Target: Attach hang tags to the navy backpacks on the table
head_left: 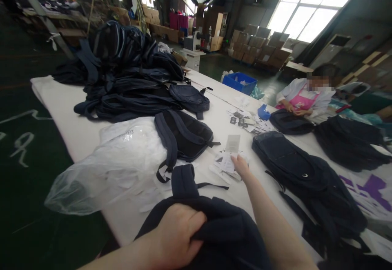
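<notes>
Close in front of me, my left hand (180, 235) is closed on the fabric of a dark navy backpack (235, 237), whose wide strap (183, 182) sticks up beyond the knuckles. My right hand (240, 166) reaches forward over the table and pinches a pale printed paper card (233, 143). Beneath that hand lies a loose pile of white paper slips (225, 163). Another navy backpack (186, 135) lies with its straps upward, left of the slips. To the right of my right arm, a navy backpack (284, 156) lies front side up.
A clear plastic bag (116, 168) of white material lies by the table's left edge. Dark backpacks (128, 70) are heaped at the far left. Scattered tags (245, 121) lie near a co-worker (306, 94) in a pink apron, who handles a dark bag. A blue bin (240, 82) stands beyond.
</notes>
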{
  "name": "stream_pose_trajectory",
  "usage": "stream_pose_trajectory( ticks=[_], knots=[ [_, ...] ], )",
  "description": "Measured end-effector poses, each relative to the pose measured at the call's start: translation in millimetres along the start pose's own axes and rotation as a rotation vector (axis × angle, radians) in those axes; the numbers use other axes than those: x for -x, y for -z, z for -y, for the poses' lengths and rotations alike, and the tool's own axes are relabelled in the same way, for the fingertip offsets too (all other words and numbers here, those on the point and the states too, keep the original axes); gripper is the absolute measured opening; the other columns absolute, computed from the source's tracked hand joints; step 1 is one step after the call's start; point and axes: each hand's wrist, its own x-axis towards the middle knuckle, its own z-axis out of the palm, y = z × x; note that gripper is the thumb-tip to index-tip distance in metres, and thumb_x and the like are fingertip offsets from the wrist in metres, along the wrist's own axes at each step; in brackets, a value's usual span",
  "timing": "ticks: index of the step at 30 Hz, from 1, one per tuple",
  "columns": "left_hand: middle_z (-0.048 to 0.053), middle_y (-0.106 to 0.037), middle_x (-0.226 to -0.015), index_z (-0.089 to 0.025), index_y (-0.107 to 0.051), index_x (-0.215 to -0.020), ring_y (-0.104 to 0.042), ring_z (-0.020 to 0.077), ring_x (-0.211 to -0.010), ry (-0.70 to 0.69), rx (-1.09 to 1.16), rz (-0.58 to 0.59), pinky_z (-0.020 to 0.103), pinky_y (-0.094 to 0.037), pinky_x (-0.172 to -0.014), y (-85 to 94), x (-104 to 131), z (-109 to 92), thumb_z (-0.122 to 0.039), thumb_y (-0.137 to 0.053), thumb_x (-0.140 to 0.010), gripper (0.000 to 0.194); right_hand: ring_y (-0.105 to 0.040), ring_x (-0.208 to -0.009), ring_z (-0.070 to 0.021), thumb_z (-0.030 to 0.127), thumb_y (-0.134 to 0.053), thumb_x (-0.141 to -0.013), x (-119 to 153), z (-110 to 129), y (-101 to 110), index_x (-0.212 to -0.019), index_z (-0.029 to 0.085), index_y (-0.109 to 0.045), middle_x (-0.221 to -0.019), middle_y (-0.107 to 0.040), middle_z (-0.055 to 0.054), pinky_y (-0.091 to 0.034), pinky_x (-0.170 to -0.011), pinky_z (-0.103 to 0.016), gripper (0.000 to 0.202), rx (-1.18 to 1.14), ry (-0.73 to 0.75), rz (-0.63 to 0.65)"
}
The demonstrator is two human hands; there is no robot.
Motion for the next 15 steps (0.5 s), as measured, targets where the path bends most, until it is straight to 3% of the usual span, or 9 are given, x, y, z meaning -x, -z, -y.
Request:
stream_pose_trajectory(
  ticks=[4,8,11,15],
  knots=[
    [0.002,-0.065,-0.07,-0.021,-0.055,-0.078,-0.059,0.0192,-0.062,-0.056,-0.002,0.017,0.03,-0.039,-0.057,-1.7,16.4,-22.5,-0.023,-0.058,-0.069,0.01,-0.063,-0.076,-0.0202,0.035,-0.048,-0.079,50.8,52.6,55.7,-0.136,0.024,-0.039,-0.1,-0.069,-0.005,-0.05,-0.062,-0.031,0.059,-0.232,0.147,-0.101],
    [0.004,-0.067,-0.078,-0.02,-0.06,-0.087,-0.061,0.0207,-0.068,-0.068,0.069,0.015,0.031,-0.044,-0.064,11.4,38.2,-51.1,-0.038,-0.062,-0.074,0.022,-0.054,-0.062,-0.0133,0.024,-0.054,-0.068,120.0,107.9,91.6,-0.111,0.023,-0.056,-0.085,-0.065,-0.001,-0.042,-0.052,-0.024,0.043,-0.535,0.297,-0.086],
    [0.006,-0.069,-0.089,-0.02,-0.06,-0.106,-0.063,0.0207,-0.079,-0.012,0.315,-0.045,0.033,-0.046,-0.076,30.2,50.5,-65.1,-0.043,-0.049,-0.086,0.032,-0.05,-0.06,-0.011,0.019,-0.054,-0.068,178.2,136.7,94.5,-0.09,0.022,-0.057,-0.077,-0.059,0.001,-0.039,-0.051,-0.022,0.023,-0.598,0.401,-0.064],
    [0.01,-0.069,-0.086,-0.014,-0.059,-0.105,-0.064,0.0189,-0.077,0.204,0.973,-0.066,0.031,-0.047,-0.073,45.7,54.0,-64.5,-0.059,-0.021,-0.094,0.059,-0.049,-0.058,-0.0123,0.029,-0.058,-0.077,248.4,153.9,65.2,-0.084,0.022,-0.054,-0.071,-0.055,0.0,-0.038,-0.052,-0.024,0.011,-0.682,0.479,0.054]
  ],
)
